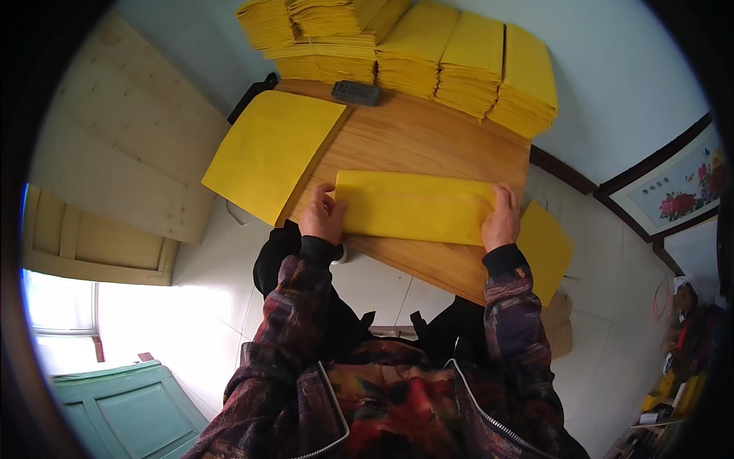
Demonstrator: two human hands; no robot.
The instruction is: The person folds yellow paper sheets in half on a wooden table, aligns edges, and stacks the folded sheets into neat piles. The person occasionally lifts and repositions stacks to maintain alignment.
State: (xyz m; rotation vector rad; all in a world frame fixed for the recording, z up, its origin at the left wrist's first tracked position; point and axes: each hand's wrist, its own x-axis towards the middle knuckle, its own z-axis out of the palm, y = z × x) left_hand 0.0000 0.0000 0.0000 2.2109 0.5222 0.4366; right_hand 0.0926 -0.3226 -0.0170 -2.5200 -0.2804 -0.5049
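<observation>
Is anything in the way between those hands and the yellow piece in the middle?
Nothing visible is in the way. The left hand touches the yellow piece at its left end, the right hand at its right.

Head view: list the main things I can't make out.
All in the head view:
Yellow piece: underside, hidden by its upper face.
Right hand: palm, hidden by its back.
Top yellow stacks: partly cut by the upper edge.
Green panelled board: cut off by the rim.

It looks like a home workshop: stacks of yellow paper line a wooden desk. A framed flower picture looks domestic.
</observation>
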